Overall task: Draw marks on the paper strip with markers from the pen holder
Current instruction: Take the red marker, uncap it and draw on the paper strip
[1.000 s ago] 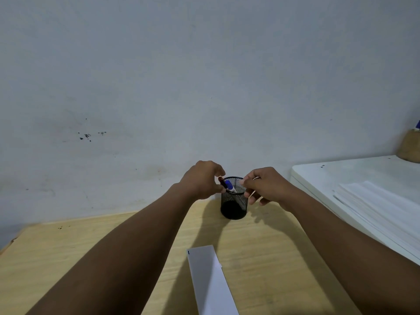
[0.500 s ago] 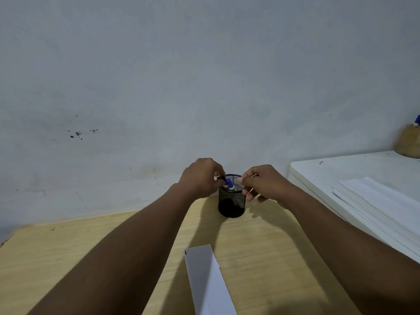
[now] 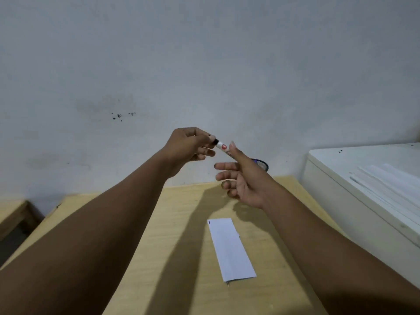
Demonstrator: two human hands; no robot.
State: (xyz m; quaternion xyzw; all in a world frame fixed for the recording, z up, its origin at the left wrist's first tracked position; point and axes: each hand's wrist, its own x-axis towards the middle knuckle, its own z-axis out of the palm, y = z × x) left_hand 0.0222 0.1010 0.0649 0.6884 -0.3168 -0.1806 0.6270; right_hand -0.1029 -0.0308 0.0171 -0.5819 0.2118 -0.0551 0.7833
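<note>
A white marker [image 3: 221, 146] with a red dot and a black cap end is held in the air above the table. My left hand [image 3: 193, 145] is shut on its cap end. My right hand [image 3: 244, 180] is just right of it with fingers spread; its thumb points up against the marker's body and hides the lower end. The black mesh pen holder [image 3: 262, 165] shows partly behind my right hand, with something blue at its rim. The white paper strip [image 3: 230, 248] lies flat on the wooden table [image 3: 181, 223], with a small dark mark at its top left corner.
A white cabinet [image 3: 341, 192] stands against the table's right side, with a stack of white sheets [image 3: 391, 185] on top. A lower wooden surface [image 3: 12, 214] sits at the far left. A grey wall runs behind the table.
Both hands have risen from the pen holder, and my left hand now carries a white marker. My right hand's fingers have spread apart. The view has shifted, so the holder sits further right.
</note>
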